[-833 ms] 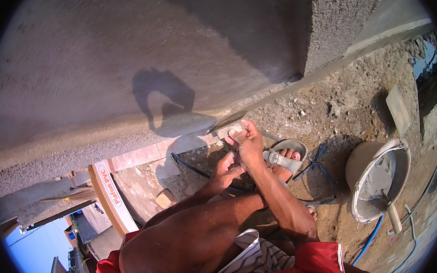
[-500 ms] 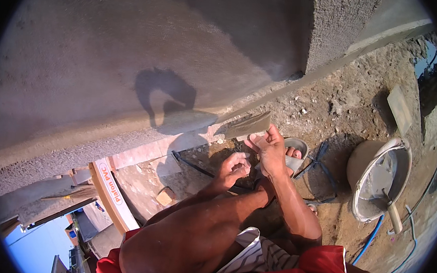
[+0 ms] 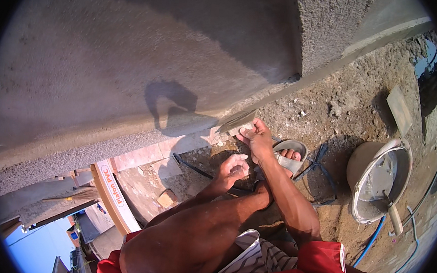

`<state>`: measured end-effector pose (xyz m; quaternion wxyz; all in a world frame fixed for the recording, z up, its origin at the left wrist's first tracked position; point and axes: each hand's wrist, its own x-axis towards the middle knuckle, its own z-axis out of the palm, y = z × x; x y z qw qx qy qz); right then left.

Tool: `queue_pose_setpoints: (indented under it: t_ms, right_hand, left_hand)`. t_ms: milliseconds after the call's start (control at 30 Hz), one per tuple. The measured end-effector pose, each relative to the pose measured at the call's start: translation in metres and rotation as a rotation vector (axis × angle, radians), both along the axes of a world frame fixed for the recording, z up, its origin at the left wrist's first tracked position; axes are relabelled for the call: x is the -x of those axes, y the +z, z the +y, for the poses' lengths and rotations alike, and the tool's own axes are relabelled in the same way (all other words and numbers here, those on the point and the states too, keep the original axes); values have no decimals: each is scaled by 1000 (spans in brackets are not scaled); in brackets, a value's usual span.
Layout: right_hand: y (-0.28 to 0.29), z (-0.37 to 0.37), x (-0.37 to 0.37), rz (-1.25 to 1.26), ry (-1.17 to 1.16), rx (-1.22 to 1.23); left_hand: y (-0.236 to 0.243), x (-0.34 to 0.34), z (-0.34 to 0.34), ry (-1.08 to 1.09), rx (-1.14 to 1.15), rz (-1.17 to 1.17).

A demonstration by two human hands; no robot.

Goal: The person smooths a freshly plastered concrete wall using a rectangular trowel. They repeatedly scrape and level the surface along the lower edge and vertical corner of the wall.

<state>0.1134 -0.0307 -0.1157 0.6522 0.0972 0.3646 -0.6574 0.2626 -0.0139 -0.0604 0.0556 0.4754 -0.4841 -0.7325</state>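
Note:
My right hand is closed on the pale handle of a flat, grey-brown plastering trowel. The trowel's blade lies along the bottom edge of the grey plastered wall; whether it touches the wall I cannot tell. Nearer to me, my left hand hangs beside my knee, its whitened fingers half curled and apart with nothing visible in them. On the right stands a bucket with wet grey mix inside. A tool handle sticks out over the bucket's rim.
A flat rectangular plate lies beyond the bucket. Dark straps and a blue hose run over the dirt. A rough pillar edge juts out from the wall. At left are a white-and-brown board and a brick piece.
My right hand has moved left and slightly away from me with the trowel, closer to the wall's base. My left hand has barely moved.

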Motion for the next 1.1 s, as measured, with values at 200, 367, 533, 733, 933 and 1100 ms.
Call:
queue_pose_setpoints:
  t_ms: [200,367,533,733,933,1100]
  right_hand:
    - [37,0,-5,42,-23,103]
    - [97,18,-4,280,89,263]
    - [77,38,15,234,23,144]
    - [-2,31,28,148,5,-31]
    - [-16,9,34,112,-43,-11]
    - [9,5,34,64,-119,8]
  left_hand:
    - [-3,-3,-3,-82,23,-6]
    - [3,10,-2,-56,207,150]
    - [3,15,0,31,82,142]
    - [-4,2,-1,3,-10,-5]
    - [-5,1,0,-11,16,2]
    - [-2,-4,-2,-26,37,-27]
